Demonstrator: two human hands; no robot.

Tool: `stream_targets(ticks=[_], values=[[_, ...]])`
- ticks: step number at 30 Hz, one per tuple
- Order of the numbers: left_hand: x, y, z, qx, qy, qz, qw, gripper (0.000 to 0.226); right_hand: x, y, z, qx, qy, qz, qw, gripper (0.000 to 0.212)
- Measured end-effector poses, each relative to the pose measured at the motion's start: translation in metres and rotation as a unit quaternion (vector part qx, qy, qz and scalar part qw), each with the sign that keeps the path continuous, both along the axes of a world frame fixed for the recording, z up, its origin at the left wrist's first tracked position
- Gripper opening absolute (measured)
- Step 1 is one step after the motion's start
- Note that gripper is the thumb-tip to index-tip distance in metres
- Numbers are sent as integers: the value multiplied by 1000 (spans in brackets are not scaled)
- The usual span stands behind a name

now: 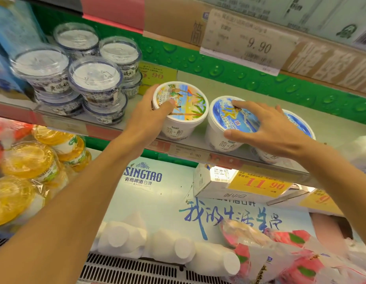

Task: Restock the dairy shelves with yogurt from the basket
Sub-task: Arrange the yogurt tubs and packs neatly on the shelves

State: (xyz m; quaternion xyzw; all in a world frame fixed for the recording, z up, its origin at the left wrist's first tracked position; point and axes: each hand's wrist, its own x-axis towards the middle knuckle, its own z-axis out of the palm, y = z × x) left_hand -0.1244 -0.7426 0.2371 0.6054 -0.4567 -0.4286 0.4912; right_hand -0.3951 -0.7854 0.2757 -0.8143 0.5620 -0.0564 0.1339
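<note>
left hand [149, 117]: grips beach-lid yogurt tub [179, 108] by the rim, thumb on lid
right hand [268, 128]: fingers spread over blue-lid yogurt tub [225, 124], curled onto its lid edge
tubs: upright, side by side on grey shelf [229, 87]
third blue-lid tub [301, 128]: behind right hand

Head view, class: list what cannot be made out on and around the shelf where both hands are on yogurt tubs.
- Third tub: mostly hidden behind the right hand and wrist.
- Blue-lidded tub: lid print partly covered by the right hand's fingers.
- 9.90 price tag: small print blurred.
- Beach-lidded tub: left side hidden by the left hand.
- The basket: out of frame.
</note>
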Motion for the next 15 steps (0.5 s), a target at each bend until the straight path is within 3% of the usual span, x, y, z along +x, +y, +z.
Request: stream_targets(ticks=[7,11,15], values=[[4,5,9,13,-12,-28,999,27,4,2,4,5,24,3,1000,99],[6,17,26,43,-59,-33,997,39,23,15,13,-31,61,-7,998,101],[24,36,45,79,-139,-4,987,56,71,28,23,-100,-16,23,995,91]])
